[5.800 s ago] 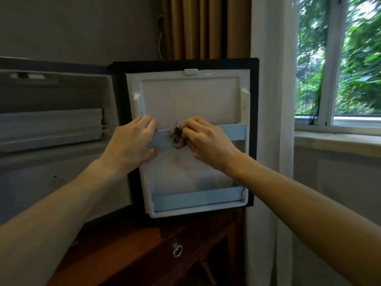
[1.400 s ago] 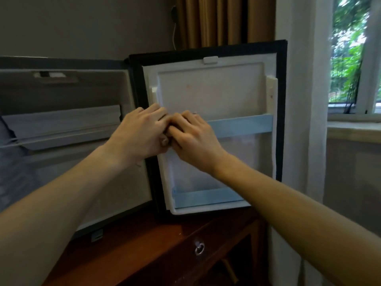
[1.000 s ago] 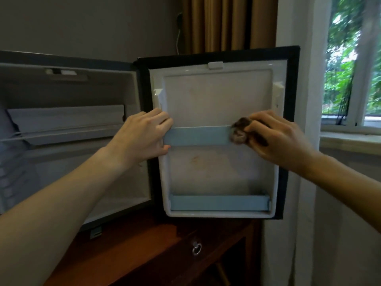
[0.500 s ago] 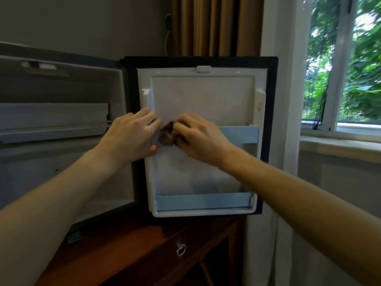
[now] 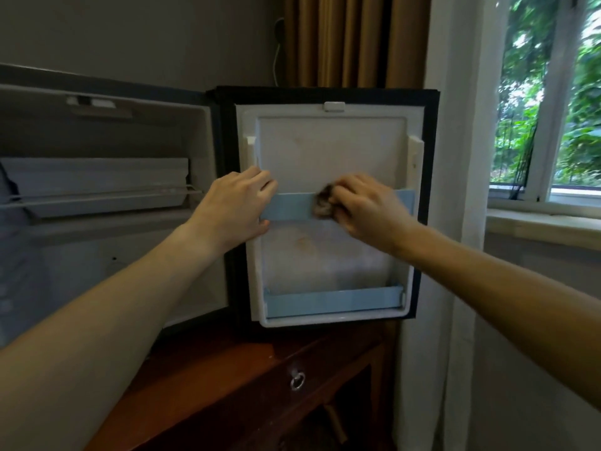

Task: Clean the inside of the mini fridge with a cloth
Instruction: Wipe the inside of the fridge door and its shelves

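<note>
The mini fridge [image 5: 107, 141] stands open on the left, its white-lined door [image 5: 331, 151] swung out to face me. A pale blue upper rail [image 5: 291, 206] crosses the door's middle. My right hand [image 5: 364, 206] grips a bunched brownish cloth [image 5: 323, 203] and presses it against that rail, right of centre. My left hand [image 5: 234, 209] rests on the door's left edge, its fingers over the rail's left end. A second blue rail [image 5: 331, 302] runs along the door's bottom. Faint stains mark the door liner.
Inside the fridge a grey shelf [image 5: 97, 187] with a wire front spans the cavity. The fridge sits on a dark wooden cabinet [image 5: 227, 379] with a ring pull [image 5: 297, 380]. Curtains hang behind, and a white curtain and window [image 5: 553, 109] are at the right.
My right hand has slid the cloth to the right along the upper rail, away from my left hand. The left hand stays at the door's left edge.
</note>
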